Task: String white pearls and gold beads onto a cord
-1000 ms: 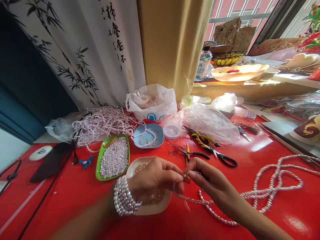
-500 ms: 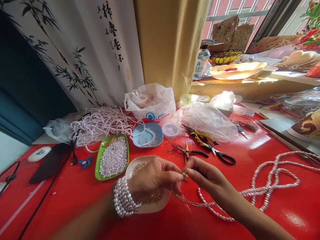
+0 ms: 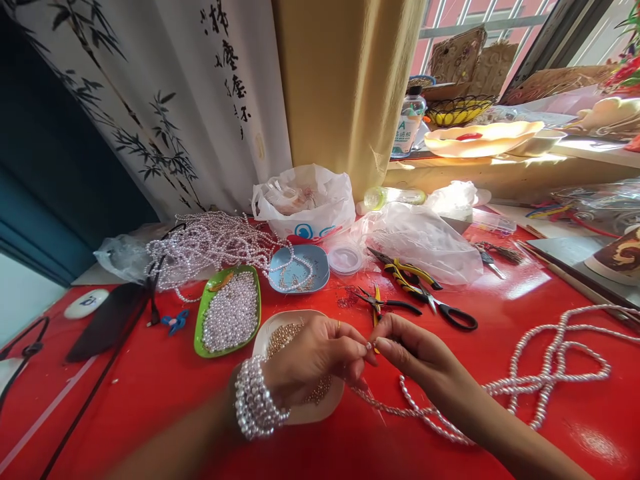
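My left hand (image 3: 317, 353), with strands of pearly beads (image 3: 255, 398) round its wrist, is pinched on the end of a long bead string (image 3: 383, 404). Fingertip to fingertip with it, my right hand (image 3: 413, 347) pinches at the same small bead (image 3: 369, 346). From the fingers the string runs down under my right forearm and loops over the red table (image 3: 450, 460) at the right. Partly under my left hand is a cream tray (image 3: 320, 415) of gold beads. A green tray (image 3: 200, 337) of pearly beads lies to its left.
Behind my hands lie pliers (image 3: 390, 304), scissors (image 3: 453, 313) and a blue tray (image 3: 324, 273). A heap of bead strings (image 3: 215, 243) lies back left, near a white plastic bag (image 3: 305, 200). At far left is a dark flat object (image 3: 103, 323).
The whole view has shifted slightly, so the table items appear a little further right. Both hands keep their pinch, with hardly any change in their pose.
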### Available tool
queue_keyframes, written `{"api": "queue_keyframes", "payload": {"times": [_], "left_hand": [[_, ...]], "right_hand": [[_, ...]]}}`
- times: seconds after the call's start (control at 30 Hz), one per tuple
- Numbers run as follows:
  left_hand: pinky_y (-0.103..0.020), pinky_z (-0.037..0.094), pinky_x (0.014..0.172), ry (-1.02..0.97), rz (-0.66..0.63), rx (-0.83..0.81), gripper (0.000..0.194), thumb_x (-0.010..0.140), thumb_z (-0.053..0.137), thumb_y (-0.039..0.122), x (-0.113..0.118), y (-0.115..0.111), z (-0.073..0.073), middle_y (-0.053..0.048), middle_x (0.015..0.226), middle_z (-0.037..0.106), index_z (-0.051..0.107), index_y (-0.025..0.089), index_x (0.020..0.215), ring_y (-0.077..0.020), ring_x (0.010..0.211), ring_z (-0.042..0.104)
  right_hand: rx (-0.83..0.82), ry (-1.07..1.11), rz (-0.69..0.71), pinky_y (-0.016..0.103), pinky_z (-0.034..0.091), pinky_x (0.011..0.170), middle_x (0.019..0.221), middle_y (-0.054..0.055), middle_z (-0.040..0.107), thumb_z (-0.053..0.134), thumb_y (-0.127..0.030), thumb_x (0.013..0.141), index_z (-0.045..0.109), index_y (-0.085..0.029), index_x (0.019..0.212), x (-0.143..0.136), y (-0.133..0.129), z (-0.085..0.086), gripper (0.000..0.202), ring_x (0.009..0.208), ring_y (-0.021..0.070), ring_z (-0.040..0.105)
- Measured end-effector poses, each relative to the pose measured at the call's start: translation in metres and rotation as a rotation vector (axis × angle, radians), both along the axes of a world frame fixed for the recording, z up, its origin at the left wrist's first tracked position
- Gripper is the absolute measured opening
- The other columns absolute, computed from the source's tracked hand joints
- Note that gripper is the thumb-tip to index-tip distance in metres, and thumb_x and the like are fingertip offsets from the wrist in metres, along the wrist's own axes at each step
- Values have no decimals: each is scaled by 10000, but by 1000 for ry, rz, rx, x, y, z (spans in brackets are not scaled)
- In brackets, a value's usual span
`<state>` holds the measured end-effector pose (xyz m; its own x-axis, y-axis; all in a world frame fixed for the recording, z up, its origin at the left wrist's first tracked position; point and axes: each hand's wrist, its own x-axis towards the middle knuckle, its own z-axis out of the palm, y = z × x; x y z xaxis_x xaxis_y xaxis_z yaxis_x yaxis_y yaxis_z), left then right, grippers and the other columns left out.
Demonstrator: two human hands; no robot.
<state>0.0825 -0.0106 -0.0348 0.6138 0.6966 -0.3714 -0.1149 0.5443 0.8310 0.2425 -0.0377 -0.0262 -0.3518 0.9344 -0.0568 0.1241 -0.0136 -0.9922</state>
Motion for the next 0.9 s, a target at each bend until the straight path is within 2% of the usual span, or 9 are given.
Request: {"api": "queue_keyframes", "payload": {"times": [0.2,0.33,0.5,0.7,0.9], "left_hand": [[-210,428,515,-59,-22,-4,68,622,503,142,1,0,-1,28,420,487,558,108,601,-47,397,427],[-190,420,490,-54,-20,56,104,653,492,154,1,0,-2,18,435,491,567,98,606,-47,404,430],[-221,452,531,-64,-45,48,113,654,509,181,0,0,2,33,460,455,576,94,624,-43,425,405],[-220,445,511,11,-34,101,87,624,515,145,0,1,1,39,437,439,579,91,603,-42,418,385],[-214,424,504,175,-24,250,74,638,491,146,1,-3,4,47,435,454,545,107,606,-50,413,423]], "right_hand": [[-33,46,30,250,438,653,703,11,509,437,-381,809,472,-184,732,-1,-1,-1,215,688,131,515],[-14,16,-2,240,423,652,703,8,490,451,-373,803,484,-178,725,-1,-1,-2,213,687,124,489],[-27,18,-28,215,402,633,692,-8,472,462,-357,802,481,-181,716,-1,-1,-2,197,665,105,462],[-73,27,-9,216,398,622,704,-1,492,469,-372,795,501,-175,721,0,0,-2,213,672,109,473],[-75,1,-29,220,403,613,685,-4,472,466,-376,793,486,-173,702,-1,-1,-2,223,657,108,467]]}}
